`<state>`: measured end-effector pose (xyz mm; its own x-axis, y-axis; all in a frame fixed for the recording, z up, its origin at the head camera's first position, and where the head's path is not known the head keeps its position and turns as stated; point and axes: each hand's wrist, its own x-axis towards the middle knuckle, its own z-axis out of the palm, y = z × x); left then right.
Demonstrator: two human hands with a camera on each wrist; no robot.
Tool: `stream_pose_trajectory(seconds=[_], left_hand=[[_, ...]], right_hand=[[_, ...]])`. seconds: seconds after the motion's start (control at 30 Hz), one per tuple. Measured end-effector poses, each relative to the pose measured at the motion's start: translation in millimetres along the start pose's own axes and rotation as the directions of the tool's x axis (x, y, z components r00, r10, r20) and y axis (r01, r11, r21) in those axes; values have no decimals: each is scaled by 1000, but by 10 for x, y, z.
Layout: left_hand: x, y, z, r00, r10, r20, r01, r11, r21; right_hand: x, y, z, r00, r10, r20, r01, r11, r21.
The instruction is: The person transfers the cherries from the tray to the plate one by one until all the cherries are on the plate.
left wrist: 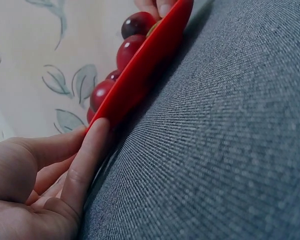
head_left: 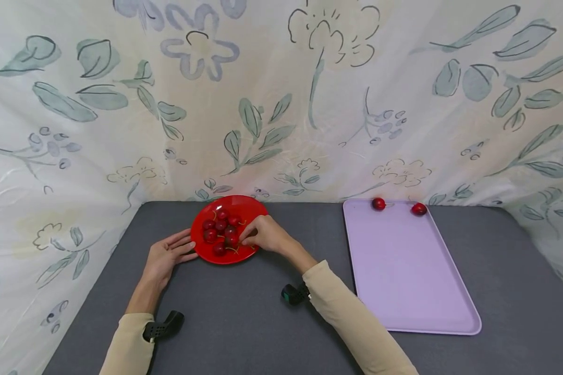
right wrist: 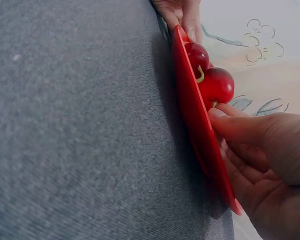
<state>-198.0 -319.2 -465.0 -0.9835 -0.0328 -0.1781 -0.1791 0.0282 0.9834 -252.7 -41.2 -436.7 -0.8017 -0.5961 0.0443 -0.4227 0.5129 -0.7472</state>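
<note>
A red plate [head_left: 248,205] bears several dark red cherries [head_left: 221,225], some with greenish stems. My left hand [head_left: 165,256] lies at the plate's left side, its fairly straight fingers touching the rim. In the left wrist view, the fingertips [left wrist: 97,131] meet the edge of the plate. From the right, my right hand [head_left: 265,233] reaches over the plate. Its thumb and index finger pinch a cherry [right wrist: 219,86] by its stem in the right wrist view, and that cherry is still among the others at the plate's near right part. The other fingers curl beneath, partly hidden.
To the right lies a lilac tray [head_left: 408,271] with a raised rim. Two cherries, one at its far edge [head_left: 378,203] and another at its far right corner [head_left: 419,209], rest on it. A dark grey cloth [head_left: 244,312] covers the table; a floral curtain [head_left: 272,104] hangs behind.
</note>
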Motion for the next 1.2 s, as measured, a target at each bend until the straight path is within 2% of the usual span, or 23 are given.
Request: stream_pose_trajectory(seconds=[0.17,0.37,0.5,0.8,1.03,1.13,1.2], left_hand=[[-13,-7,9,1000,-5,-7,5,1000,3],[-28,5,18,1000,-2,8,2,1000,-3],[-37,11,18,1000,-11,-7,11,1000,-5],[-29,-23,-2,1000,-6,1,6,1000,-12],[-39,-19,4,1000,3,7,-2,1000,-24],[-47,-17,13,1000,13,10,-13,1000,-28],[-53,-22,23,1000,19,16,-18,999,-34]], right_hand=[[6,-5,13,1000,-19,1,19,1000,-11],[-29,-2,0,999,17,-31,-17,1000,-6],[-80,-12,-76,998,28,-62,-27,999,19],[-191,64,-346,990,62,-126,-57,997,45],[-356,145,-666,985,15,-169,-15,1000,4],[-434,198,-826,974,47,-222,-54,998,-25],[-486,247,-930,958,69,-279,-81,996,-31]])
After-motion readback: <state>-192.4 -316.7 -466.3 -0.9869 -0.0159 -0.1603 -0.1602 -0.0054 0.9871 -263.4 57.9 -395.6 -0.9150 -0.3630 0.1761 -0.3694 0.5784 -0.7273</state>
